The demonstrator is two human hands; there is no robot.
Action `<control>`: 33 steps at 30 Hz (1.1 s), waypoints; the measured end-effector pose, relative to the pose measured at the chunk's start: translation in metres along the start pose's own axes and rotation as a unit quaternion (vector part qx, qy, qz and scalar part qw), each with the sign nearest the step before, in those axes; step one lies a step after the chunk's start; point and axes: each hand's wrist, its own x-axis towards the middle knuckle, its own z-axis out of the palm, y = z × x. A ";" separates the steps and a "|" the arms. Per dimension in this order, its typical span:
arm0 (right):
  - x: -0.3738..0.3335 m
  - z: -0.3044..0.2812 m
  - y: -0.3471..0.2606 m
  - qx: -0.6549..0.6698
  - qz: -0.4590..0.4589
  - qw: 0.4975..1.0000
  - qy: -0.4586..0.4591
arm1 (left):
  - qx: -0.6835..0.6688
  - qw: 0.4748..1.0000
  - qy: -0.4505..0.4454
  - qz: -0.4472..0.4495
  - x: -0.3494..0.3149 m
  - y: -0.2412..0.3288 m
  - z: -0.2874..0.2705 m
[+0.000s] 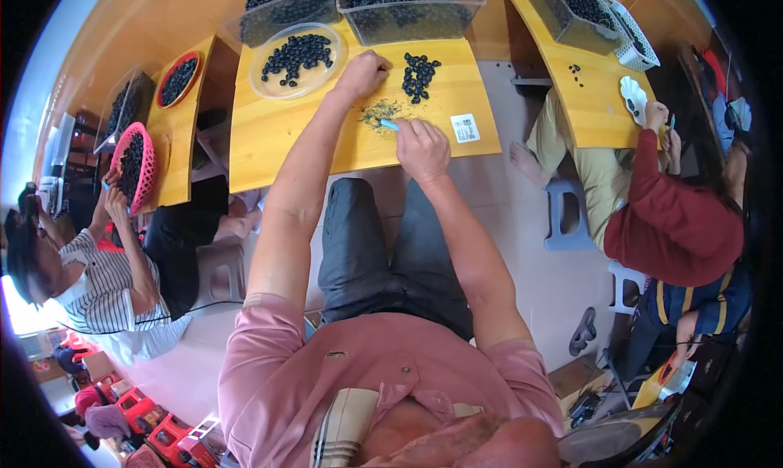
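My right hand (424, 148) grips a slim light-blue tool (390, 124), whose end points left over a scatter of dark crumbs (378, 115) on the yellow wooden table (281, 146). Farther up, my left hand (364, 74) is closed above the tabletop; whatever its fingers hold is hidden. Right of that hand lies a loose heap of shiny black round pieces (419, 78). A clear round plastic tray (333, 78) with more black pieces stands to its left. Near the table's right edge is a white printed card (465, 128).
Two clear bins (408, 26) of black pieces stand at the far edge. At left, a person (114, 280) works by a pink basket (137, 170); at right, a person in dark red (673, 215) sits at another table (591, 101). A blue-grey stool (565, 217) stands between the tables.
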 end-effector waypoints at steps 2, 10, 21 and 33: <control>0.001 -0.001 -0.003 -0.005 0.000 1.000 -0.003 | 0.007 1.000 -0.002 -0.020 -0.003 -0.004 0.002; -0.004 0.003 0.002 -0.015 0.003 1.000 -0.006 | -0.033 0.997 0.003 -0.076 -0.017 0.007 -0.002; -0.004 0.003 -0.001 -0.011 0.005 1.000 -0.009 | -0.117 0.980 0.064 -0.151 -0.065 0.018 -0.016; -0.005 0.004 0.001 -0.030 -0.005 0.999 -0.023 | -0.395 0.862 0.201 -0.245 -0.152 0.062 0.005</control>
